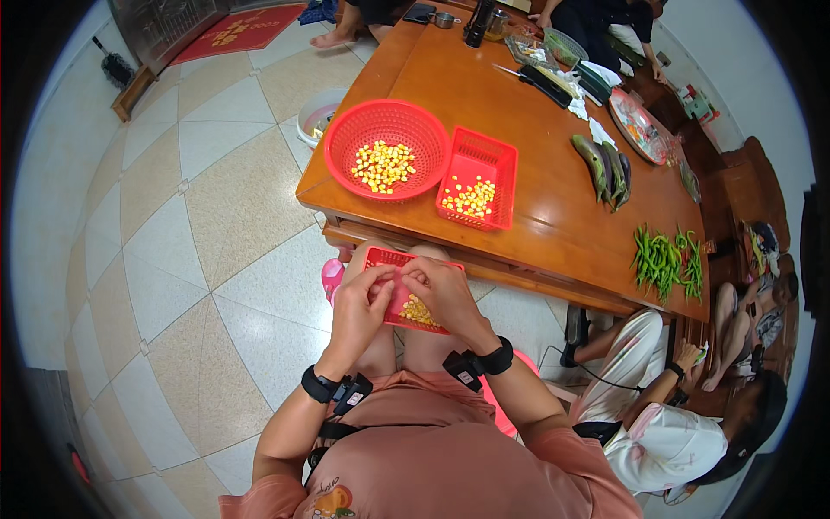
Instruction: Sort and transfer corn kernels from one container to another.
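A small red plastic basket [458, 265] rests on my lap with yellow corn kernels [417, 311] gathered at its lower right. Over its left part is my left hand [371, 292], thumb and forefinger drawn close together. My right hand [441, 289] is above the right part, fingers curled towards the left hand. Whether either hand pinches something small is too hard to see. On the table, a round red colander [337, 152] holds kernels [382, 167]. Right against it stands a rectangular red basket [509, 175], also with kernels [472, 198].
The wooden table [551, 214] bears eggplants [603, 170], green chili peppers [660, 258], a large round tray [632, 123] and a black bottle [478, 24]. A bucket [311, 117] stands on the floor beside it. A person in white [681, 447] sits to my right; other people are around the table.
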The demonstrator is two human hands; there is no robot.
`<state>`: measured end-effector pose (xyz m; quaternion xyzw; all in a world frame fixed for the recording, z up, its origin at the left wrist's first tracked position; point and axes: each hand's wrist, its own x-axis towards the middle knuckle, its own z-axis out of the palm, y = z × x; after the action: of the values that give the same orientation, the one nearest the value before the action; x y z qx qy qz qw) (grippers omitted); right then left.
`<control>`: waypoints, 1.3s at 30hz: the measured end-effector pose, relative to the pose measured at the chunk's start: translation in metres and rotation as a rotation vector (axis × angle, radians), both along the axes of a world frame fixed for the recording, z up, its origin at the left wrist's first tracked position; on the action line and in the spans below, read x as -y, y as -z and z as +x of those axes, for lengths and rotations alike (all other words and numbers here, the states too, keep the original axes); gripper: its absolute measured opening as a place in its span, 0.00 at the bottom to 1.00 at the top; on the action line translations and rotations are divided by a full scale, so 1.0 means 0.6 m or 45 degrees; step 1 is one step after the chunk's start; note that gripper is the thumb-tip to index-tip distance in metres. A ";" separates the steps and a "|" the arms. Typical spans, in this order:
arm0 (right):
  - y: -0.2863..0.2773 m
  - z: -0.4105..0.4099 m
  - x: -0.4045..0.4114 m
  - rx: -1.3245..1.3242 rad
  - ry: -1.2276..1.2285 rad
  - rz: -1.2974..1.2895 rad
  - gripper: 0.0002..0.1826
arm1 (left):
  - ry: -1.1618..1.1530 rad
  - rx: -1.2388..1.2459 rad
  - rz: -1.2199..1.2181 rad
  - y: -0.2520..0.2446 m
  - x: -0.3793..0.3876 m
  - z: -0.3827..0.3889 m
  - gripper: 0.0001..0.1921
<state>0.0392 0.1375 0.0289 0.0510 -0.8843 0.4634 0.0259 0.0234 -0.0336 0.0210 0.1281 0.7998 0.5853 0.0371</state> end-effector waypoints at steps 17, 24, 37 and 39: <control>-0.016 0.022 0.015 0.077 0.003 -0.106 0.08 | 0.044 0.123 0.025 0.005 0.003 0.008 0.05; 0.030 0.036 0.007 -0.265 -0.030 0.203 0.06 | -0.023 0.152 0.080 -0.007 0.000 -0.006 0.03; 0.039 0.045 0.009 -0.209 -0.094 0.394 0.07 | -0.097 -0.101 0.367 -0.121 -0.029 -0.139 0.17; 0.042 0.045 0.010 -0.244 -0.075 0.361 0.05 | -0.060 -0.041 0.348 -0.121 -0.030 -0.134 0.23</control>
<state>0.0663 0.1314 0.0034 0.1241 -0.9324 0.3276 0.0891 -0.0570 -0.0154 0.0938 0.1226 0.7159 0.6874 -0.0071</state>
